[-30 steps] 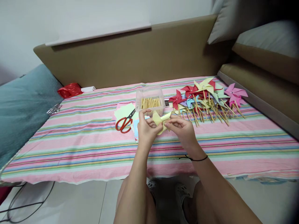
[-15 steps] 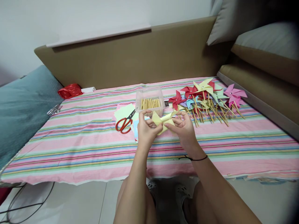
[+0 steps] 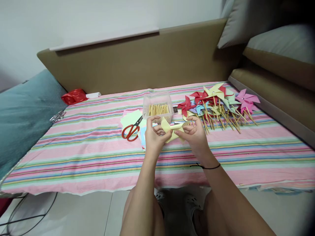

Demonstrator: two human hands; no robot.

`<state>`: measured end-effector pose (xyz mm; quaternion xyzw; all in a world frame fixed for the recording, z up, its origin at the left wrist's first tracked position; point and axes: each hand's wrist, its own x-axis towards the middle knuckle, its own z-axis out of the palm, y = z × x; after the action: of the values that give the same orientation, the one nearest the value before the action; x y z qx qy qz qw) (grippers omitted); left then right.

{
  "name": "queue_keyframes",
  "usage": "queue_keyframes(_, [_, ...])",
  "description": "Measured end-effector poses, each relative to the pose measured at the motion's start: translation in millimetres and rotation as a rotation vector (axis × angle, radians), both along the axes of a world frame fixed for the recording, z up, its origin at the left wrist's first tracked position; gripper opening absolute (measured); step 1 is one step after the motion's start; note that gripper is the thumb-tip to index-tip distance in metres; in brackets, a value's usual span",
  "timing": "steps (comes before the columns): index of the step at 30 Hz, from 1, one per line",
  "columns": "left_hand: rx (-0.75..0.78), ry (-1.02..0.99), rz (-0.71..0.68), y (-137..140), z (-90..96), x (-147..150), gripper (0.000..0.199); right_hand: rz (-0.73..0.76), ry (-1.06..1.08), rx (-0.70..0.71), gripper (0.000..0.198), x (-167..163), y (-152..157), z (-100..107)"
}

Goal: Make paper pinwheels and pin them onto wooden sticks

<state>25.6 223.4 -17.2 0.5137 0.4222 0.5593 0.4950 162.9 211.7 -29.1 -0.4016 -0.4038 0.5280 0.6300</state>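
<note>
Between my hands is a piece of yellow paper [image 3: 174, 133] with its corners curled inward, like a half-folded pinwheel. My left hand [image 3: 156, 133] pinches its left side, thumb near the centre. The right side is gripped by my right hand [image 3: 195, 135], its thumb also pressing close to the middle. Just beyond the paper stands a clear plastic box [image 3: 157, 98] with thin wooden sticks [image 3: 158, 109] inside. Left of my left hand lie red-handled scissors [image 3: 131, 129] on pale green paper sheets [image 3: 132, 118]. More coloured sheets are partly hidden by my left hand.
Several finished paper pinwheels [image 3: 214, 101] on sticks are heaped at the right. A red plastic bag [image 3: 74, 96], a white box [image 3: 93, 95] and a clear crinkled packet [image 3: 57, 116] lie at the left. Everything rests on a striped cloth [image 3: 98, 167]; cables [image 3: 31, 215] lie on the floor.
The curled flap of the yellow paper on the right has been drawn down closer to the centre. My right hand has shifted very slightly; my left hand stays nearly still.
</note>
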Motion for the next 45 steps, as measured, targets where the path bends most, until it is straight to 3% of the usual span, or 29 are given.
queue_keyframes(15, [0.008, 0.100, 0.007, 0.5, -1.3, 0.0, 0.052, -0.017, -0.033, 0.004, 0.069, 3.8, 3.2, -11.5])
queue_keyframes(37, [-0.044, 0.064, -0.016, 0.2, -2.3, 2.2, 0.053, -0.035, -0.100, 0.045, 0.066, 5.2, 4.2, -12.9])
queue_keyframes(45, [-0.075, 0.045, 0.004, 2.1, -1.3, 2.4, 0.058, -0.038, -0.093, 0.015, 0.073, 6.3, 6.7, -15.9])
